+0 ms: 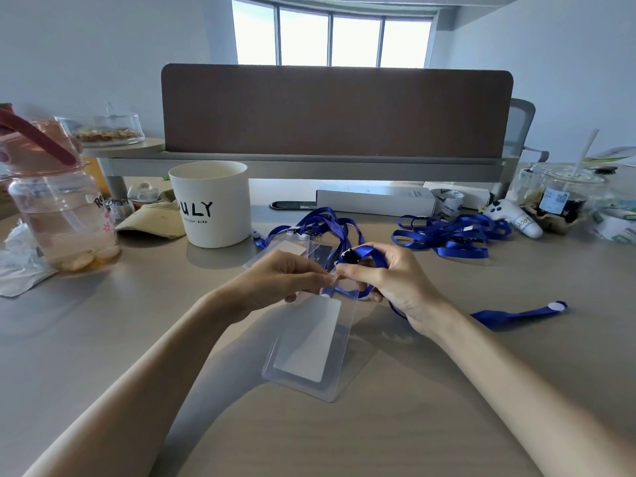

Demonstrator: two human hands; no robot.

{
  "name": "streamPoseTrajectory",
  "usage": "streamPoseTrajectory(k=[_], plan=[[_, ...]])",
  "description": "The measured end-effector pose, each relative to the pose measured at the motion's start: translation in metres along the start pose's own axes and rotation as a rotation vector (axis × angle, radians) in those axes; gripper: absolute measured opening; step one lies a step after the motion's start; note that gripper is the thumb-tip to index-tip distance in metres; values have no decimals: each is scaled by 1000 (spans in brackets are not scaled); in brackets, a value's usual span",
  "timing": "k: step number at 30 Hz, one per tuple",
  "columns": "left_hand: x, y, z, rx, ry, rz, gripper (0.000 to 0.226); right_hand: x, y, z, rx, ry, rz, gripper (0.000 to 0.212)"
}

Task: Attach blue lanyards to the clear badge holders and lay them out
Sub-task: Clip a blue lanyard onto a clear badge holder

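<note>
Head view, frame center: left hand (285, 277) pinches top edge of clear badge holder (309, 346); right hand (389, 280) grips blue lanyard (364, 252) at its clip. Spare lanyards (451, 235) upper right.

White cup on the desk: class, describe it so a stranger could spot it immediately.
Start at the brown divider screen across the back of the desk. Below its left end stands the white cup, between a beige cap and tangled blue lanyards. Only it is an open white cylinder with bold black letters.
</note>
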State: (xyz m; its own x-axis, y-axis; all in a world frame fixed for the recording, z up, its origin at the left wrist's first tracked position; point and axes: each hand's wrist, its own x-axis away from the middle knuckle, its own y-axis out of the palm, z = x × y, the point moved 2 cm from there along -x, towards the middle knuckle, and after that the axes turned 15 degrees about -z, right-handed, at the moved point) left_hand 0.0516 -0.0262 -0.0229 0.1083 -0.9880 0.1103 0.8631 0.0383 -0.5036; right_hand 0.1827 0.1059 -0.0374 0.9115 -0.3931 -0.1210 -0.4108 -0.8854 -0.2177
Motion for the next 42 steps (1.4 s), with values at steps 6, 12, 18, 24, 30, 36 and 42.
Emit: streamPoseTrajectory(k=[6,12,18,24,30,36,42], plan=[[-3,0,-1,-5,-16,74,17,1,0,-3,1,-21,-15,26],[-5,-2,-4,-35,4,102,21,2,3,-5,-19,-17,-35,28],[-8,1,-4,-48,-10,96,14,4,5,-6,-38,-51,-18,24],[-7,4,-2,-66,11,100,17,3,8,-4,20,-61,24,26],[-6,1,-3,-40,52,92,18,3,10,-6,33,-92,31,20],[-8,3,-5,-21,61,96,18,3,11,-7,78,-112,22,17],[-9,5,-1,-10,53,126,21,3,7,-9,84,-139,31,14]])
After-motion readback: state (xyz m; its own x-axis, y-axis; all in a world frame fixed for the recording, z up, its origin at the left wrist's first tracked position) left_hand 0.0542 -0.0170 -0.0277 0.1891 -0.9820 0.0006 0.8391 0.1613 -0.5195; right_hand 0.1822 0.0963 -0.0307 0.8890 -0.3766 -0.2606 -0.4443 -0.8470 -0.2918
